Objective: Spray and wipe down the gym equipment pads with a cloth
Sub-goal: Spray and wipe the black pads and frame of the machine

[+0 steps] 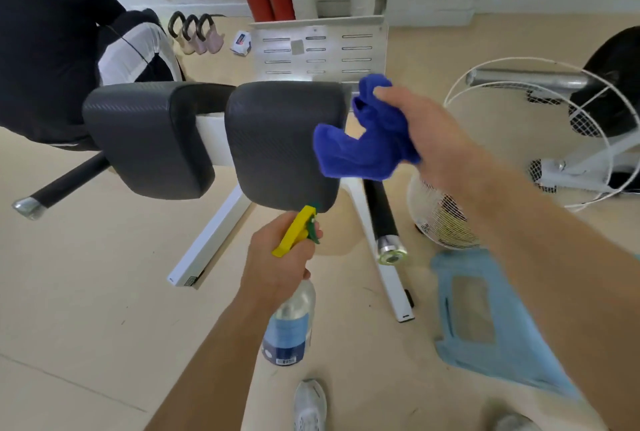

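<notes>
- My left hand (277, 257) is wrapped round the neck of the clear plastic spray bottle with the yellow trigger head (291, 320).
- The nozzle aims toward 12 o'clock, just beside the near edge of the right-hand black textured rectangular pad (277, 143), whose long axis runs 12 to 6.
- My right hand (429, 133) clutches the bunched blue microfibre cloth (363, 150) at that pad's 3 o'clock edge. I cannot tell whether it touches.
- I judge the cloth hand nearer for wiping. The twin pad (149, 136) at 9 o'clock lies well apart from both hands.
</notes>
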`<state>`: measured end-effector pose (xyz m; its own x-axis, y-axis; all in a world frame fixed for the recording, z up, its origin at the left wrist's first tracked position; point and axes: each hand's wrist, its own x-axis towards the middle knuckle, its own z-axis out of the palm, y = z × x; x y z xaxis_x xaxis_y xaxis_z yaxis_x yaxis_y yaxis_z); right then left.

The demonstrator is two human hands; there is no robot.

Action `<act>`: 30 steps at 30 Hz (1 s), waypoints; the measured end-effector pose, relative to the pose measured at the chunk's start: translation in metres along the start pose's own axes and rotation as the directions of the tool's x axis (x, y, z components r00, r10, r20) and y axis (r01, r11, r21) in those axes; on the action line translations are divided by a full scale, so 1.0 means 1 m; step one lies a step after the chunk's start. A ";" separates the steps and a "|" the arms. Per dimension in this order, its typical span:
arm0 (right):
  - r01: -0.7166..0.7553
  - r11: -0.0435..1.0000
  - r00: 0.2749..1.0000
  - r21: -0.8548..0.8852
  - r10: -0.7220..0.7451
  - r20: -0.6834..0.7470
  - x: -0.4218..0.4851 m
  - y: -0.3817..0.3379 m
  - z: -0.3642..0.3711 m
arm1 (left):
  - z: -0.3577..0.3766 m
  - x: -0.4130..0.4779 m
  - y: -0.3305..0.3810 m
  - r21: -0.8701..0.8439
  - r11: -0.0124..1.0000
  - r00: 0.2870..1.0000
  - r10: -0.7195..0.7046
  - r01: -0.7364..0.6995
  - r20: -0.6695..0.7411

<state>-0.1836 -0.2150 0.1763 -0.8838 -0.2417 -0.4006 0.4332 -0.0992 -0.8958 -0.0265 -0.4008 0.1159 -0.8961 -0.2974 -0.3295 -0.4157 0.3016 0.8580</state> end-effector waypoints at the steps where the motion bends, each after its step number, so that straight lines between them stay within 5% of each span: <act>1: 0.021 0.997 0.999 -0.071 -0.018 0.043 -0.003 -0.005 -0.018 | 0.006 0.001 0.004 0.027 1.000 0.999 0.004 -0.005 0.032; 5: 0.041 0.988 0.991 -0.146 -0.021 0.134 -0.008 0.004 -0.068 | 0.023 0.003 0.017 0.172 0.983 0.991 0.039 -0.061 0.130; 12: 0.085 0.947 0.990 -0.309 -0.116 -0.082 -0.015 0.030 -0.085 | 0.030 -0.003 0.012 0.280 0.958 0.985 0.011 -0.059 0.170; 17: 0.178 0.886 0.982 -0.429 -0.186 0.024 -0.023 0.040 -0.069 | 0.031 -0.007 0.006 0.312 0.948 0.986 0.006 -0.058 0.167; 20: 0.178 0.871 0.970 -0.459 -0.078 0.228 -0.036 0.072 -0.056 | 0.029 -0.009 0.003 0.276 0.960 0.988 -0.005 -0.038 0.151; 23: 0.289 0.737 0.889 -0.611 0.031 0.457 -0.043 0.104 -0.042 | 0.024 -0.008 0.004 0.179 0.984 0.989 -0.007 -0.019 0.145; 30: 0.268 0.540 0.957 -0.798 -0.051 0.287 0.034 0.095 -0.015 | 0.019 0.007 0.007 0.052 0.998 0.996 0.042 -0.046 0.077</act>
<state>-0.1747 -0.2183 0.0745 -0.8170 -0.5029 -0.2821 -0.1438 0.6515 -0.7449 -0.0386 -0.3841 0.1121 -0.9221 -0.2137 -0.3225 -0.3814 0.3621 0.8506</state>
